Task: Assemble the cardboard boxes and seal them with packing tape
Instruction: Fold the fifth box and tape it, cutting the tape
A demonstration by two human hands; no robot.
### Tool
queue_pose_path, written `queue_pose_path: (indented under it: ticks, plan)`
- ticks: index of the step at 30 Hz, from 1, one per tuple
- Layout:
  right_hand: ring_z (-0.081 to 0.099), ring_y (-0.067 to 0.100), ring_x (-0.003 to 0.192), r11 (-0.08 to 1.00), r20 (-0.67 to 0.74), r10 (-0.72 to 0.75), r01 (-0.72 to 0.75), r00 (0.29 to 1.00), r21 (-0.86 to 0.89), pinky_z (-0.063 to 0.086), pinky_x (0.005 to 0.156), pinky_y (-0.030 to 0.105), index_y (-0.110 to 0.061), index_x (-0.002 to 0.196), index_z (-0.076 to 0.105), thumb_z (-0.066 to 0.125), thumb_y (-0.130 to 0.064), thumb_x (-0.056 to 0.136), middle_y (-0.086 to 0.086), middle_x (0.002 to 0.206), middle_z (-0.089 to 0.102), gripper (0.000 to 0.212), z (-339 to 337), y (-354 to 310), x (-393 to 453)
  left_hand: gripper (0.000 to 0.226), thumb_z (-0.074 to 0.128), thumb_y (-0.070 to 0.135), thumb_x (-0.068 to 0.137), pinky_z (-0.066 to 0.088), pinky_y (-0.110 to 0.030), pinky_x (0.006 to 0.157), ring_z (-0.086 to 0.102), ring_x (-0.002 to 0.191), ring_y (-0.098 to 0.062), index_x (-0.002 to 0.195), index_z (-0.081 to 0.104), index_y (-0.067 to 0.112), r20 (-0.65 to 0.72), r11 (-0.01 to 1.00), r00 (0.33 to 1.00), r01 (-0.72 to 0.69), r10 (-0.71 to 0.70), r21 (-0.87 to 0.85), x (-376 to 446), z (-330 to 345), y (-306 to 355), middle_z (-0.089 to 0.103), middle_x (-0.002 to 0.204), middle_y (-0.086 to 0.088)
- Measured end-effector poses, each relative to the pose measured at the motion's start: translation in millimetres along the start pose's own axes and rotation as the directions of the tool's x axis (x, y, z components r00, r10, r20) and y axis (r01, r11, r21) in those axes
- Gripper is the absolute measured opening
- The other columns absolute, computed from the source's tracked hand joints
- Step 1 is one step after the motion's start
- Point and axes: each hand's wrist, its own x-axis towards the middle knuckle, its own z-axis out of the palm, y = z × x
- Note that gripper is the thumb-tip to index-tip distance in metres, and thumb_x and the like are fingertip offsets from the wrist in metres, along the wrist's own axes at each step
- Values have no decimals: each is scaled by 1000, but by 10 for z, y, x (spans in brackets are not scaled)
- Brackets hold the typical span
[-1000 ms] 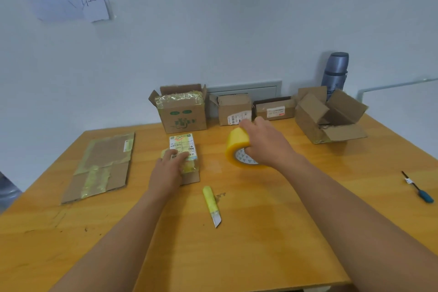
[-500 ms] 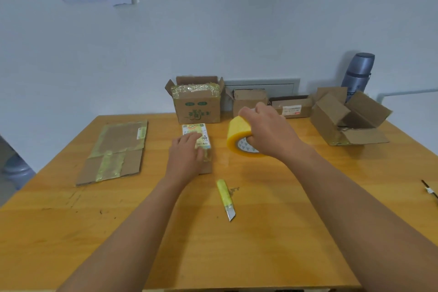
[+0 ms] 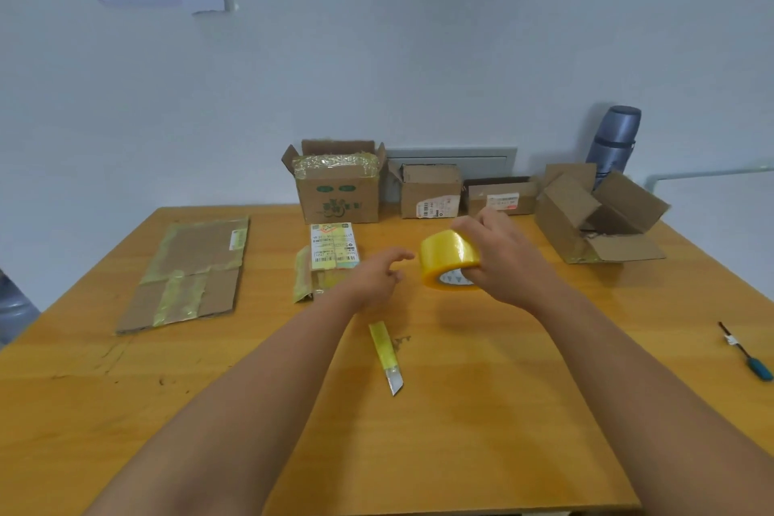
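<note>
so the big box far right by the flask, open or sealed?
Open. The box lies tipped toward the camera, its flaps splayed outward with no tape across them, showing the dark inside.

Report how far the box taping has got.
Done: nothing looks freshly sealed; the boxes along the wall have raised flaps.

In hand: the right hand grips the yellow tape roll; the left hand hovers open beside it, holding nothing.

Left: the small flattened labelled box and the large flattened box need assembling and taping. The utility knife lies untouched.
</note>
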Motion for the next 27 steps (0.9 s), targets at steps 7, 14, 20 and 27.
queue_pose_path:
  ticks: [7, 14, 20, 27]
  plan:
    - [44, 19, 100, 999, -8, 22, -22, 1000, 36, 36, 78, 29, -26, 135, 49, 74, -19, 85, 3, 112, 47, 57, 45, 99, -41, 11, 52, 13, 98, 46, -30, 78, 56, 96, -21, 104, 61, 13, -91, 954, 993, 96, -73, 282, 143, -40, 30, 63, 112, -8]
    - [46, 25, 113, 961, -74, 145, -122, 987, 250, 43, 87, 39, -24, 135, 45, 74, -11, 81, 8, 127, 45, 63, -82, 324, -71, 8, 45, 13, 99, 51, -40, 75, 59, 86, -23, 98, 53, 15, -195, 979, 980, 0, 41, 204, -237, -313, 168, 63, 94, -4]
    - [45, 24, 112, 946, -65, 77, -53, 995, 321, 36, 83, 33, -23, 136, 44, 72, -10, 83, 8, 130, 46, 61, -141, 166, 18, 8, 54, 14, 97, 52, -31, 76, 64, 88, -16, 102, 56, 20, -88, 985, 996, -12, 27, 170, -612, -816, 216, 68, 92, 5]
    - [41, 17, 105, 929, -57, 5, 17, 998, 370, 35, 81, 32, -24, 136, 44, 73, -11, 84, 3, 127, 46, 61, -92, -124, 248, 21, 58, 1, 93, 57, -35, 80, 68, 77, -18, 108, 55, 15, -58, 974, 986, 147, -159, -174, -934, -1101, -55, 75, 91, -9]
